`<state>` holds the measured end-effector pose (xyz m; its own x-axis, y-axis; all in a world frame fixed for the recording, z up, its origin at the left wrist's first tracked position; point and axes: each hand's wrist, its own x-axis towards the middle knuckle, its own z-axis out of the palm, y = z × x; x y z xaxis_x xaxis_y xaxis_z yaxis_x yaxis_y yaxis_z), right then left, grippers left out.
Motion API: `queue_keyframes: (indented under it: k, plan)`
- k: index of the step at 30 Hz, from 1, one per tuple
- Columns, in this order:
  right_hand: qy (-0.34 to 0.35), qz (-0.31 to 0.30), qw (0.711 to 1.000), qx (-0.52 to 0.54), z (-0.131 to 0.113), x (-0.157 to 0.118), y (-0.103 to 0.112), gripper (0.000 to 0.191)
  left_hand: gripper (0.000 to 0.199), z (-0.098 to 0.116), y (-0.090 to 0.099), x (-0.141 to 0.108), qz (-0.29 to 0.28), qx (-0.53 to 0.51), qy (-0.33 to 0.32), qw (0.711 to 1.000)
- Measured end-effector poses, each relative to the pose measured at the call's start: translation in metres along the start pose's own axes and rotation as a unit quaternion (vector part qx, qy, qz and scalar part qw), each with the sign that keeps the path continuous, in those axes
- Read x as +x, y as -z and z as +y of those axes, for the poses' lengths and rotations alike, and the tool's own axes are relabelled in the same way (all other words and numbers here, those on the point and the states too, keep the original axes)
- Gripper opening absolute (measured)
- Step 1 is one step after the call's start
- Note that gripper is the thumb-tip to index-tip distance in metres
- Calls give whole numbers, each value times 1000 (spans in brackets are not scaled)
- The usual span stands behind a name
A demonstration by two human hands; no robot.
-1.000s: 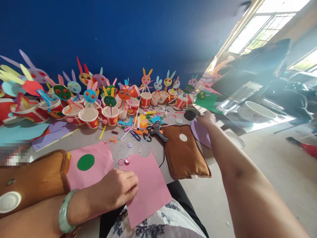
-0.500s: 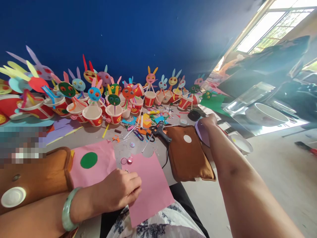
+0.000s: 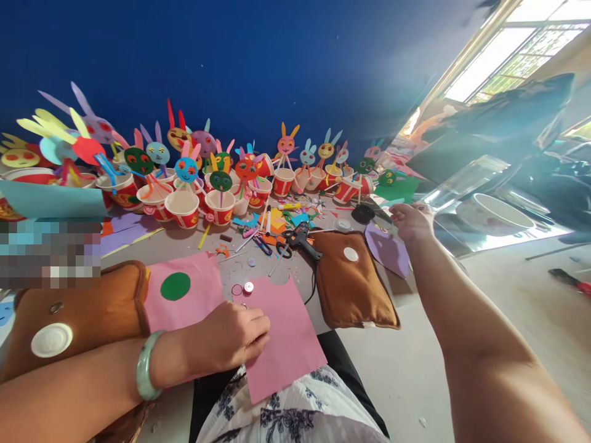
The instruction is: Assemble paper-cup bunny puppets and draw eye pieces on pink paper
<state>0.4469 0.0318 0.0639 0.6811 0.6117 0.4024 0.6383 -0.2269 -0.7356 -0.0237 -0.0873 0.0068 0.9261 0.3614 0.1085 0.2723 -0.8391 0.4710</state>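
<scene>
My left hand (image 3: pixel 244 335), with a pale green bangle on its wrist, lies with curled fingers over the left edge of a pink sheet of paper (image 3: pixel 286 344). What those fingers hold, if anything, is hidden. A small round red-and-white object (image 3: pixel 249 288) and a thin ring (image 3: pixel 237 289) lie just beyond its knuckles. Out to the right, my right hand (image 3: pixel 412 223) is closed at the fingertips on a small light blue paper piece (image 3: pixel 394 203). Below that hand is a purple paper piece (image 3: pixel 386 246). Beside it rests a brown cushion-like pouch (image 3: pixel 353 286) bearing a white disc.
Red-and-white paper cups (image 3: pixel 182 209) with rabbit-faced paper figures line the blue wall. Scissors (image 3: pixel 284 247), a black glue gun (image 3: pixel 303 240) and coloured scraps (image 3: pixel 277 220) lie mid-table. At left are another brown pouch (image 3: pixel 92 307) and pink paper with a green circle (image 3: pixel 175 286).
My right hand has moved right, off the purple paper, and a light blue piece now shows at its fingertips. My left hand stays on the pink sheet. The view has shifted slightly.
</scene>
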Motion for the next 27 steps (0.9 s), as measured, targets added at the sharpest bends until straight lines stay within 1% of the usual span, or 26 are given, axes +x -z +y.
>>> queue_keyframes:
  k: [2,3,4,6,8,9,10,12,14,15,17,19,21,23,27]
  plan:
    - [-40,-57,994,83,-12,-15,-2,13,21,-2,-4,0,16,-21,11,1000]
    - [-49,-84,988,123,-19,-26,-3,17,21,-2,-6,0,25,-38,18,999]
    - [-49,-106,980,161,-26,-41,-3,25,19,-3,-7,1,35,-60,28,997]
    - [-36,-156,962,223,-39,-78,-1,37,15,-4,-9,1,62,-113,61,990]
    - [-18,-206,943,261,-52,-126,5,38,8,-4,-10,2,102,-165,105,975]
    - [-10,-234,934,270,-58,-151,9,38,10,-5,-10,2,123,-186,124,967]
    - [5,-264,923,279,-63,-177,14,39,16,-5,-10,2,143,-201,136,960]
    - [74,-378,877,287,-74,-223,21,38,31,-8,-12,1,177,-216,140,950]
    - [111,-437,841,300,-84,-260,23,32,42,-10,-15,0,190,-218,133,948]
    - [120,-449,830,310,-88,-273,22,31,45,-11,-16,0,192,-220,130,948]
    - [125,-460,812,337,-95,-291,17,31,42,-10,-16,0,190,-228,128,946]
    - [118,-466,802,354,-98,-300,9,31,35,-8,-12,1,188,-243,125,943]
    - [103,-462,802,363,-98,-304,2,32,31,-5,-8,2,187,-257,124,940]
    - [84,-445,808,377,-96,-305,-3,34,30,-3,-5,3,192,-268,133,935]
    - [44,-424,811,400,-92,-308,-7,38,26,-3,-3,4,214,-290,174,916]
